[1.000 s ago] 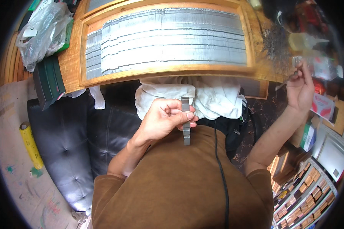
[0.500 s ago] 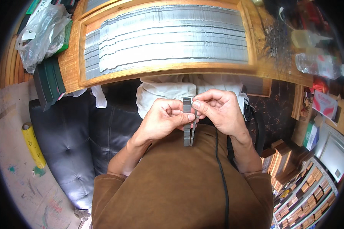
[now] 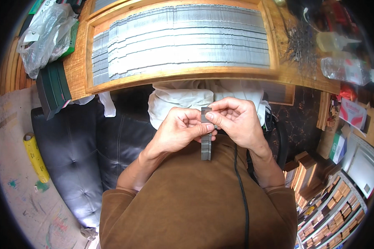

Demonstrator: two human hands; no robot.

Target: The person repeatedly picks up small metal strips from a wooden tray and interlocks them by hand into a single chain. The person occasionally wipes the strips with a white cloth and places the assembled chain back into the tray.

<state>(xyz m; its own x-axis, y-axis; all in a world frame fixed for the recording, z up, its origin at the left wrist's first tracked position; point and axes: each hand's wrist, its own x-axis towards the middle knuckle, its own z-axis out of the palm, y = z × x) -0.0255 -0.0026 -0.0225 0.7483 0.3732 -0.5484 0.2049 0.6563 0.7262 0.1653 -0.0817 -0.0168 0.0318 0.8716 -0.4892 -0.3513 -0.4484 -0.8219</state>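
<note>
Close in front of my brown shirt, a narrow stack of thin grey metal strips [image 3: 205, 151] is held upright between my hands. My left hand [image 3: 183, 129] grips it around the middle, with the thumb pressed across its face. My right hand [image 3: 233, 120] pinches the upper part at its right side between thumb and fingertips. Beyond them, a wooden tray [image 3: 183, 74] on the table holds long rows of similar thin grey strips [image 3: 187, 41]. Which strips the right fingertips hold is partly hidden.
A clear plastic bag [image 3: 50, 39] and a dark green box [image 3: 54, 89] sit at the left table end. Thin dark wires [image 3: 301, 50] and plastic bottles [image 3: 347, 70] lie at the right. A black cable [image 3: 241, 186] hangs down my shirt. A black sofa [image 3: 75, 162] stands at left.
The gap between the stack and a thin piece at its right has closed; they now sit together. My right hand has shifted slightly left.
</note>
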